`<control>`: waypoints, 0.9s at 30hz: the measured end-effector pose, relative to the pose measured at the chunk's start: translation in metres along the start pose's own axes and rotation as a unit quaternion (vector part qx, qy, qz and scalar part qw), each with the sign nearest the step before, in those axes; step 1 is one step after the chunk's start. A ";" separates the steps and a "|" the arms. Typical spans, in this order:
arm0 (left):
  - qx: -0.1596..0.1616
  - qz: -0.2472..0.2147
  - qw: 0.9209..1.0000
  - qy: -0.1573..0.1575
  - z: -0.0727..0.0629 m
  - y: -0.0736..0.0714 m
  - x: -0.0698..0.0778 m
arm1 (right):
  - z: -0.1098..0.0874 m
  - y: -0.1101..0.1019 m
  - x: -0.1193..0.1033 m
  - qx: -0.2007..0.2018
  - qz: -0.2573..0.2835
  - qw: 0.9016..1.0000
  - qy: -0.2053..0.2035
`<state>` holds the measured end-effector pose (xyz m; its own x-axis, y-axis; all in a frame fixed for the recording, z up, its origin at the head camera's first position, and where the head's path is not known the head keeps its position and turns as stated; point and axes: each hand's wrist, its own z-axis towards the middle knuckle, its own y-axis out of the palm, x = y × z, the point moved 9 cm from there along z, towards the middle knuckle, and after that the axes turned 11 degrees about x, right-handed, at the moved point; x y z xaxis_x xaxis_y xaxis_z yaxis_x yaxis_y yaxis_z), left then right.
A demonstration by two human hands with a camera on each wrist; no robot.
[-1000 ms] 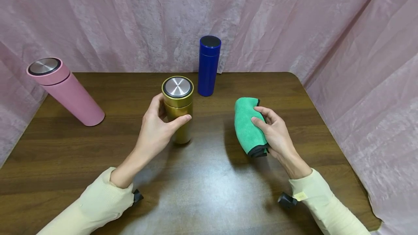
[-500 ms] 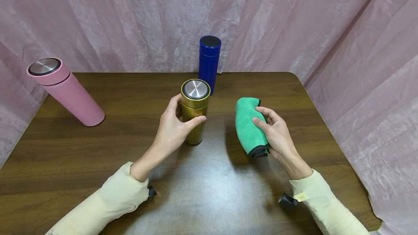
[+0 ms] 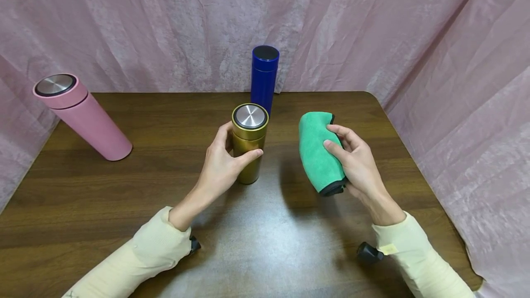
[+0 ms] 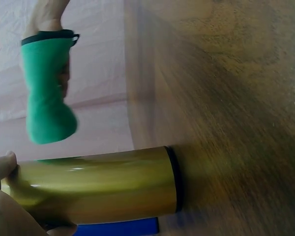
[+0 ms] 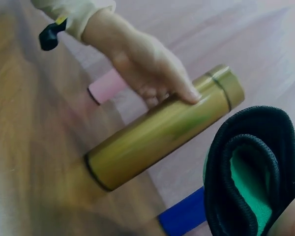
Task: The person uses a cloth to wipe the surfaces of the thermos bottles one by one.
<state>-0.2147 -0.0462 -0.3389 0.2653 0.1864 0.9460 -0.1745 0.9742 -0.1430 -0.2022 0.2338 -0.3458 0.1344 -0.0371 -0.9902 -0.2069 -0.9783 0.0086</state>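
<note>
Near side first: pale yellow sleeves (image 3: 132, 256) reach over the brown wood-grain counter (image 3: 95, 197), and both hands are occupied. The left hand (image 3: 219, 164) is partly closed around a silver-topped, gold metallic cylindrical bottle (image 3: 250, 143), thumb across its front; it's upright near the counter's middle, though whether the base bears on the wood I can't tell. And the right hand (image 3: 360, 164) has thumb and fingers pinching a folded green cloth with black edging (image 3: 319, 151), held above the surface, toward the right edge. Both are in hand, then, and cloth and gold bottle sit apart: as I judge it, the taking-up is done, while the cloth's work on this bottle isn't under way yet. Farther off, a pink cylindrical bottle (image 3: 93, 121) stands toward the left edge, and a glossy blue cylindrical bottle (image 3: 263, 79), partly hidden behind the gold one, stands by the far edge. Neither is being touched.
</note>
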 end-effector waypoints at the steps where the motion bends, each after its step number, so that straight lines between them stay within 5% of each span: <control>1: 0.000 -0.001 1.000 0.001 0.000 0.000 0.000 | -0.001 0.002 -0.006 -0.006 0.005 1.000 -0.007; 9: -0.009 0.011 1.000 0.008 0.000 -0.002 0.000 | -0.014 0.029 -0.054 -0.077 0.029 0.993 -0.084; 16: -0.027 0.004 1.000 0.008 0.000 -0.001 0.001 | -0.025 0.053 -0.079 -0.131 0.071 0.984 -0.098; 23: -0.041 0.000 0.999 -0.009 0.000 -0.001 -0.003 | -0.024 0.074 -0.090 -0.153 0.097 0.977 -0.114; 27: -0.049 0.002 0.999 -0.012 -0.001 -0.001 -0.004 | -0.019 0.085 -0.086 -0.158 0.060 0.979 -0.112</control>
<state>-0.2149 -0.0480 -0.3428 0.2422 0.1891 0.9516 -0.0811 0.9813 -0.1744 -0.2124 0.1502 -0.2576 -0.0958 -0.1448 -0.9848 0.1067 -0.9852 0.1345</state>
